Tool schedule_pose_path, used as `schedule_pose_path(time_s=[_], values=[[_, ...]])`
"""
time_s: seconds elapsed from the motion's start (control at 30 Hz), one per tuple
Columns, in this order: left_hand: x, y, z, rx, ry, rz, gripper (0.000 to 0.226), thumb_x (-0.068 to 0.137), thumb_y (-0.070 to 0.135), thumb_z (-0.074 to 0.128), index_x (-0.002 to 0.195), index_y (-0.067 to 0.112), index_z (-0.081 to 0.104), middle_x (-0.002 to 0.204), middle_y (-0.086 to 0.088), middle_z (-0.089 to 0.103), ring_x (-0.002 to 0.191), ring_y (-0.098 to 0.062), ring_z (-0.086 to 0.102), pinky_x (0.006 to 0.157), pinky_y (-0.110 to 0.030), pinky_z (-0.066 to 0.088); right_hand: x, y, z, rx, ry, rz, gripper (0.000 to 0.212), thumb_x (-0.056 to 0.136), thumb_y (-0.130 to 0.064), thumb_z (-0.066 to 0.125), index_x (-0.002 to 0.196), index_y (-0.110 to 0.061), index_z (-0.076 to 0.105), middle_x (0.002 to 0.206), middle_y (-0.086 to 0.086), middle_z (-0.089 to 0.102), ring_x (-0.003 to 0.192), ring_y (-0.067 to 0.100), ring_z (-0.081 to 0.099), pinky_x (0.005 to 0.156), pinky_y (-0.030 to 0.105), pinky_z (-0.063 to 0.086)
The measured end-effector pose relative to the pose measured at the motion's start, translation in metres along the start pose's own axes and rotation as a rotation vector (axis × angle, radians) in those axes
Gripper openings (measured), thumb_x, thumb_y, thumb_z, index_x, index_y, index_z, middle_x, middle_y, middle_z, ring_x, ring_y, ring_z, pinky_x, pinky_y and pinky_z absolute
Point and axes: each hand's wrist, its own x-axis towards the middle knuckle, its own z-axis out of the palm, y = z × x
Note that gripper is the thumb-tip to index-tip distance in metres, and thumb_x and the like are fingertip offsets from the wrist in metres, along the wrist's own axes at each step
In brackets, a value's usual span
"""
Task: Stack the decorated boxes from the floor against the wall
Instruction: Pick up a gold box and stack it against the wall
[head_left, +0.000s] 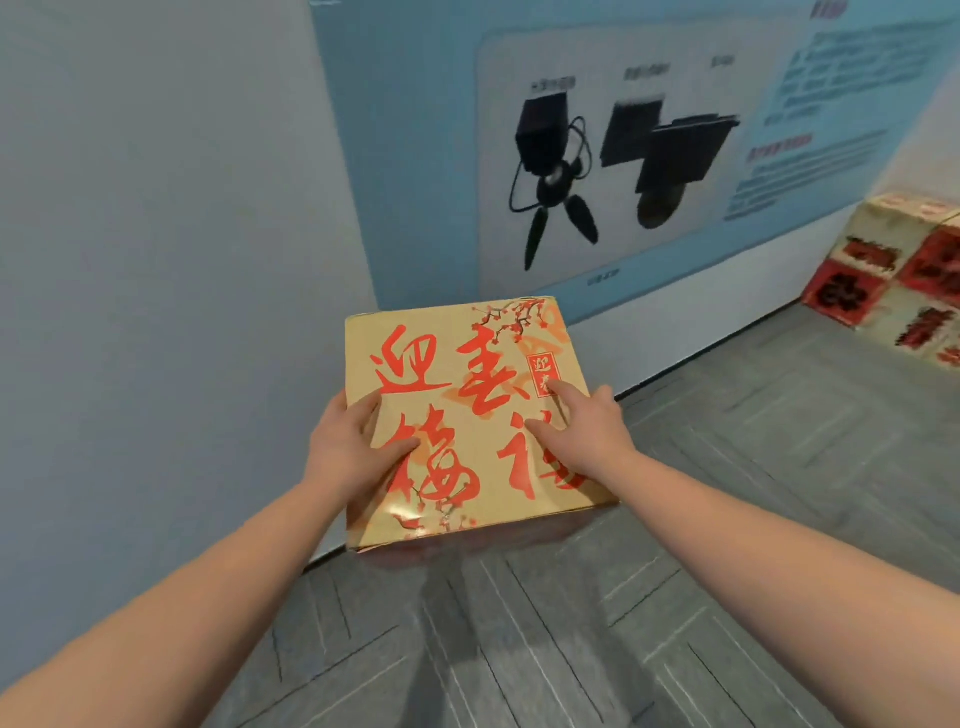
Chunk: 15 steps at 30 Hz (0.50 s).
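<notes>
- Tan cardboard is what we've got front and centre: one decorated box (467, 421) with big red calligraphy and plum blossoms on its top face, sitting right up by the wall (156, 234), far edge close under the blue poster (597, 156).
- Can't tell what's under it, its lower sides are hidden from us.
- Our left hand (349, 447) lies flat along the box's left edge, fingers straight and spread over the top.
- Our right hand (587, 431) rests on the top near the right edge, fingers stretched out and pressing, not curled round anything.
- Plenty of open grey floor (675, 597) to the right of the box and toward us.
- Far right along the same wall there's a pile of red-and-cream boxes (893, 280); we count at least four faces, but it's too blurry for an exact number.
</notes>
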Motion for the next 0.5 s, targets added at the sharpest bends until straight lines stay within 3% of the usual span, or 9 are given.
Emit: schedule_pose_path(time_s=[0.3,0.5], values=[[0.05,0.222,0.103,0.0,-0.064,0.251,0.077,0.077,0.053,0.069,0.143,0.022,0.04,0.145,-0.001,0.037,0.133,-0.023,0.037,0.104,-0.047,0.035,0.04,0.168,-0.155,0.047,0.199,0.167,0.07,0.087,-0.061,0.054,0.147,-0.033,0.032,0.132,0.012,0.034,0.126,0.032,0.038,0.105,0.04,0.037],[0.089,0.328,0.174,-0.001,-0.133,0.396,0.08,0.077,0.054,0.068,0.144,0.021,0.039,0.149,0.001,0.032,0.135,-0.023,0.034,0.106,-0.046,0.034,0.069,0.258,-0.221,0.055,0.304,0.281,0.069,0.087,-0.058,0.056,0.147,-0.031,0.034,0.131,0.013,0.033,0.127,0.034,0.037,0.105,0.043,0.037]])
